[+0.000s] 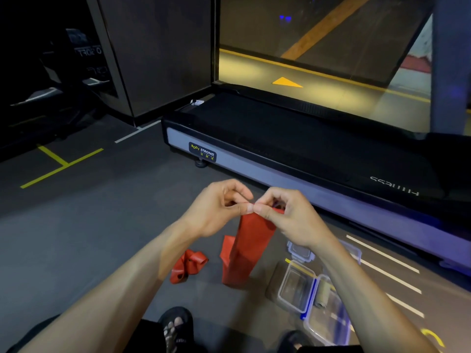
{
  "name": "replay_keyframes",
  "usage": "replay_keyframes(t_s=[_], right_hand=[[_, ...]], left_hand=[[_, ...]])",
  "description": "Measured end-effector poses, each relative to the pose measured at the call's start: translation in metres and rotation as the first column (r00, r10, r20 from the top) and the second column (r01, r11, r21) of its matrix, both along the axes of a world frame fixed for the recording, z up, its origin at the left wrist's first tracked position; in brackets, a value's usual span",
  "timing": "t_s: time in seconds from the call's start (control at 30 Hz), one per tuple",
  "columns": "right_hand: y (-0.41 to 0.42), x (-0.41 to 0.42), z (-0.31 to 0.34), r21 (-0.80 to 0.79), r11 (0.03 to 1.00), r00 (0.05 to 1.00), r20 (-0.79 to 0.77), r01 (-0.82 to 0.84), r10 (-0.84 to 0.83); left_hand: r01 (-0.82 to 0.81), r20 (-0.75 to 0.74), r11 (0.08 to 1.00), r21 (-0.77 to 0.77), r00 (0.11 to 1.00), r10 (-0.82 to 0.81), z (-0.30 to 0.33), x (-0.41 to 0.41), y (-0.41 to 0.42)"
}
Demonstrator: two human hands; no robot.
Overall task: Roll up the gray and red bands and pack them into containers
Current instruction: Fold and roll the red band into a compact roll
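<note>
Ref. landmark: clear containers (pixel 297 286) on floor, near-right; rolled gray band (pixel 322 296) sits inside the nearer one. Red band (pixel 251 240) hangs just left of containers, long axis vertical, lower end folded on floor; its far tail lies crumpled further left. Top edge pinched by left hand (pixel 216 210) and right hand (pixel 285 215), thumbs touching, equally near. Judged: roll starts at top, downward. Treadmill (pixel 280 138) beyond.
</note>
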State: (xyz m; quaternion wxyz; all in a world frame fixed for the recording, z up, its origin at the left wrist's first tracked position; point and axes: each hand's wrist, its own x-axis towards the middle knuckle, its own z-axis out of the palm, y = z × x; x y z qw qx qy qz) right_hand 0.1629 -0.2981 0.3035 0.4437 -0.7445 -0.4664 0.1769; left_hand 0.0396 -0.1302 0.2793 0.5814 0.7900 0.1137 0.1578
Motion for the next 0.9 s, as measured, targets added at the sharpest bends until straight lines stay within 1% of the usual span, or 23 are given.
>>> replay_keyframes(t_s=[0.1, 0.27, 0.47, 0.63, 0.77, 0.9], right_hand=[[0.002, 0.000, 0.000, 0.022, 0.999, 0.999, -0.031, 0.032, -0.031], [0.003, 0.000, -0.004, 0.094, 0.988, 0.982, -0.151, 0.125, -0.110], [0.003, -0.003, -0.005, 0.088, 0.978, 0.965, -0.203, 0.189, -0.168], [0.004, -0.004, -0.003, 0.102, 0.975, 0.940, -0.302, 0.196, -0.157], [0.003, -0.003, -0.006, 0.102, 0.974, 0.938, -0.305, 0.201, -0.162], [0.002, -0.004, -0.004, 0.107, 0.978, 0.955, -0.259, 0.180, -0.148]], left_hand=[[-0.008, 0.019, 0.995, -0.095, 1.000, 0.010, -0.003, 0.001, -0.007], [0.002, 0.060, 0.989, -0.145, 0.998, 0.007, -0.008, 0.003, -0.019], [-0.064, 0.067, 0.989, -0.136, 0.995, 0.074, -0.015, 0.005, -0.020], [-0.032, 0.072, 0.990, -0.135, 0.996, 0.042, -0.010, 0.004, -0.020], [-0.007, 0.065, 0.993, -0.115, 0.998, 0.015, -0.011, 0.004, -0.021], [0.029, 0.054, 0.987, -0.158, 0.998, -0.021, -0.007, 0.003, -0.022]])
